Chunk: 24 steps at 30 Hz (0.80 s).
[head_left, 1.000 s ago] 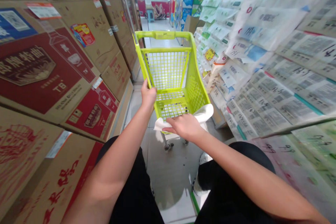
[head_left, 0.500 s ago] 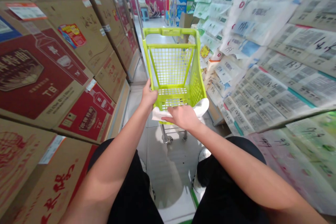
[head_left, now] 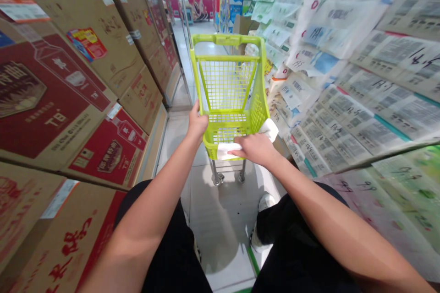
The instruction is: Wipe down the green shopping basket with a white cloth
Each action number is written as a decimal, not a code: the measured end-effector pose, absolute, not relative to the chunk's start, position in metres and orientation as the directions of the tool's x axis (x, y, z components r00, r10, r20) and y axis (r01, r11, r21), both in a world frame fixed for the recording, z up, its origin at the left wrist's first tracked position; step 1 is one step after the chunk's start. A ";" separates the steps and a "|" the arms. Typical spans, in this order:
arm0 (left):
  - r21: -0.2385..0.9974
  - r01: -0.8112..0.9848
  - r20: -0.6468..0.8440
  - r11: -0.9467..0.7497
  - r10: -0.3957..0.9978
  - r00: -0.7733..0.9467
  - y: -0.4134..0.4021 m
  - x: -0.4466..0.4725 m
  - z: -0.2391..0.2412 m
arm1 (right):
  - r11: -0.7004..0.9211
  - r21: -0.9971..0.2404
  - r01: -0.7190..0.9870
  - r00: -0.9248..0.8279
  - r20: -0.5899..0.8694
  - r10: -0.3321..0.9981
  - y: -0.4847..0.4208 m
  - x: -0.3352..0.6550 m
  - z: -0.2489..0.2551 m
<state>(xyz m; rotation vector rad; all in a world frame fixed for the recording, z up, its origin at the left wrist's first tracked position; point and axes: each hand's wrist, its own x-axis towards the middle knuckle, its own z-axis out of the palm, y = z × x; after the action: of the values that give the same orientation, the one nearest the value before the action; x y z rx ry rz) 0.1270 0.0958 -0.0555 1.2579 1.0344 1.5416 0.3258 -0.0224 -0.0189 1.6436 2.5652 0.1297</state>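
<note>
A lime-green plastic shopping cart (head_left: 229, 87) stands in a narrow aisle in front of me, its basket bare inside. My left hand (head_left: 197, 123) is closed round the near left corner of the basket's rim. My right hand (head_left: 256, 149) presses a white cloth (head_left: 271, 128) flat against the near rim, fingers stretched over it. The cloth drapes along the rim toward the right corner. Both my knees in black trousers show at the bottom.
Stacked cardboard boxes (head_left: 79, 78) with red labels line the left side. Shelves of white packaged goods (head_left: 343, 78) slope along the right. The tiled floor (head_left: 220, 224) runs between them toward a bright display (head_left: 202, 4) far down the aisle.
The cart has shifted slightly to the right and farther away. My right hand has slid the cloth along the near rim toward the right; my left hand stays on the corner.
</note>
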 end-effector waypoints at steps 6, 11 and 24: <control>0.952 -0.091 0.278 -0.292 0.951 -0.138 0.082 0.138 -0.055 | 0.466 0.095 0.880 -0.468 0.003 0.884 -0.028 0.285 -0.020; 0.971 -0.073 0.220 -0.229 0.969 -0.113 0.091 0.129 -0.059 | 0.476 0.049 0.878 -0.477 0.029 0.878 -0.031 0.266 -0.017; 0.976 -0.027 0.218 -0.218 0.976 -0.025 0.134 0.074 -0.061 | 0.397 0.103 0.912 -0.392 -0.065 0.918 -0.035 0.297 -0.016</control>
<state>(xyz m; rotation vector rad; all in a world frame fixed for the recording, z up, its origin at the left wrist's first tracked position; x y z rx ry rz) 0.0736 0.1340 -0.0607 1.3360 1.0915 1.3998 0.2965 -0.0348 -0.0159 1.6646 2.5310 0.0759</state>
